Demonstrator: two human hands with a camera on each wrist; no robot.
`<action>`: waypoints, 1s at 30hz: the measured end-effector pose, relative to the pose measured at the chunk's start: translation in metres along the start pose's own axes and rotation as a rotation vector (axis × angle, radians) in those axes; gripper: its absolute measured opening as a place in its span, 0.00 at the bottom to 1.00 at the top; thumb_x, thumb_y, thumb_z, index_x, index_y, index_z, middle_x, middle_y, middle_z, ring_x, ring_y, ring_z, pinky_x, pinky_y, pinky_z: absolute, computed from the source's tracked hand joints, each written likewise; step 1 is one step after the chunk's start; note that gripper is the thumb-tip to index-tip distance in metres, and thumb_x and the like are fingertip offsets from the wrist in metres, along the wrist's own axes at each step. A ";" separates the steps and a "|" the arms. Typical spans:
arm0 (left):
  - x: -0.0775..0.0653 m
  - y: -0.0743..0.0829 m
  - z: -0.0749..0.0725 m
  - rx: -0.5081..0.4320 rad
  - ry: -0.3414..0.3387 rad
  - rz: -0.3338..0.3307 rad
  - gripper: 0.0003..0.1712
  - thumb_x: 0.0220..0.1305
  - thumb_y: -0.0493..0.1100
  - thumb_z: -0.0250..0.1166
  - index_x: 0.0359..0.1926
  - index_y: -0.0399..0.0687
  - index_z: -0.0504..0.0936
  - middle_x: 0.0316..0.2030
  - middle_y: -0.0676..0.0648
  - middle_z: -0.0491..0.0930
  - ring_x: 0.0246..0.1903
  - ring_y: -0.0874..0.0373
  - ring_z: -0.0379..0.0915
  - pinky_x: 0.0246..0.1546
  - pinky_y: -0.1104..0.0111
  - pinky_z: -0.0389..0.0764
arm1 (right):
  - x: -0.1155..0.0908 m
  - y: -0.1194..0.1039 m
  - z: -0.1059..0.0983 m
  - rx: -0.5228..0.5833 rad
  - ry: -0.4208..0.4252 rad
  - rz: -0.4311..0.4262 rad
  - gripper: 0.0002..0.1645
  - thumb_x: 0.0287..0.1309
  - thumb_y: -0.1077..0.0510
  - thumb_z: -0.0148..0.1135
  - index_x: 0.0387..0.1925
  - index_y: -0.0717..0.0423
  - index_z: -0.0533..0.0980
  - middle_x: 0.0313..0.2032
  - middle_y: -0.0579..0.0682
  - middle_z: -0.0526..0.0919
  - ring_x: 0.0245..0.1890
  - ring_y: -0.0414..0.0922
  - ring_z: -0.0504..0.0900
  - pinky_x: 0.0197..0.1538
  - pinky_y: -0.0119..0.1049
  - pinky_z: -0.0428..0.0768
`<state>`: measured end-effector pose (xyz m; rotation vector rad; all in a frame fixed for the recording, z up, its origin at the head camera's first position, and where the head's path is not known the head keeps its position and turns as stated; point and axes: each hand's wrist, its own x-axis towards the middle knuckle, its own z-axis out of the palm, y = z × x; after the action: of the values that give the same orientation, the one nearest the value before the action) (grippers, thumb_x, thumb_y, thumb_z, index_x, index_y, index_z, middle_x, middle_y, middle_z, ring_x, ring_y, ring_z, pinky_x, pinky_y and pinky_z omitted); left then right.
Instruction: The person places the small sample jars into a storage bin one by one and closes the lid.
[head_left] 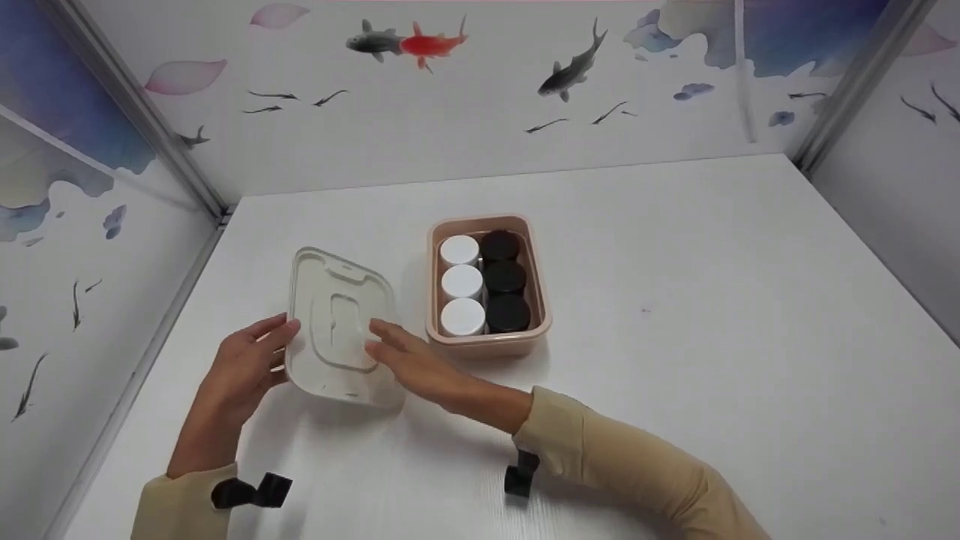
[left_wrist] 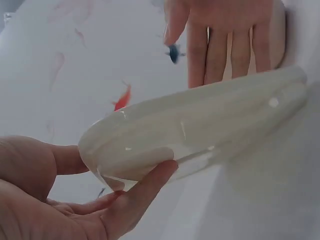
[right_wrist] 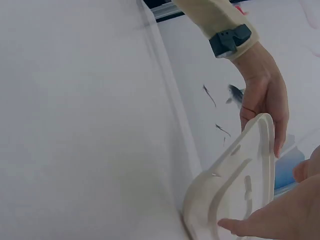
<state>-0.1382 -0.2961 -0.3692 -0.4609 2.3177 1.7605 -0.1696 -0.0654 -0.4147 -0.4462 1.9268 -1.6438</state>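
A translucent white lid (head_left: 337,322) lies left of a pink box (head_left: 487,345) on the white table. My left hand (head_left: 279,339) grips the lid's left edge, thumb and fingers curled round the rim (left_wrist: 120,175). My right hand (head_left: 386,341) rests straight fingers on the lid's right side. In the wrist views the lid (right_wrist: 235,190) is tilted, with one edge on the table and the other raised in my left hand (right_wrist: 265,105). The box holds three white-capped jars (head_left: 461,283) beside three black-capped jars (head_left: 505,277).
White table (head_left: 712,337) stretches to the right of the box. Walls painted with fish (head_left: 420,45) close in the left, back and right sides, with metal posts (head_left: 150,127) at the corners. Both arms wear beige sleeves (head_left: 622,457) with black wrist straps.
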 end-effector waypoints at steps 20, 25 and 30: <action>-0.040 0.042 0.098 0.279 0.202 0.204 0.44 0.63 0.57 0.70 0.72 0.42 0.62 0.59 0.36 0.75 0.55 0.44 0.79 0.53 0.54 0.83 | 0.010 -0.064 -0.045 0.259 0.045 -0.072 0.30 0.65 0.53 0.66 0.65 0.56 0.73 0.57 0.52 0.82 0.54 0.47 0.85 0.53 0.41 0.85; -0.040 0.040 0.118 0.315 0.223 0.271 0.43 0.63 0.55 0.71 0.70 0.41 0.64 0.56 0.37 0.76 0.51 0.46 0.79 0.49 0.55 0.84 | 0.005 -0.059 -0.055 0.256 0.118 -0.068 0.26 0.60 0.60 0.69 0.60 0.58 0.75 0.51 0.54 0.85 0.47 0.46 0.87 0.49 0.42 0.86; -0.033 0.038 0.122 0.276 0.172 0.265 0.39 0.73 0.62 0.55 0.72 0.42 0.60 0.60 0.37 0.73 0.56 0.46 0.76 0.54 0.52 0.81 | -0.005 -0.057 -0.074 0.256 0.150 -0.087 0.27 0.61 0.62 0.67 0.61 0.59 0.75 0.52 0.56 0.84 0.43 0.44 0.87 0.45 0.39 0.86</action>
<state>-0.1246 -0.1651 -0.3575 -0.2782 2.8028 1.5165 -0.2169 -0.0155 -0.3519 -0.3152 1.7881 -1.9988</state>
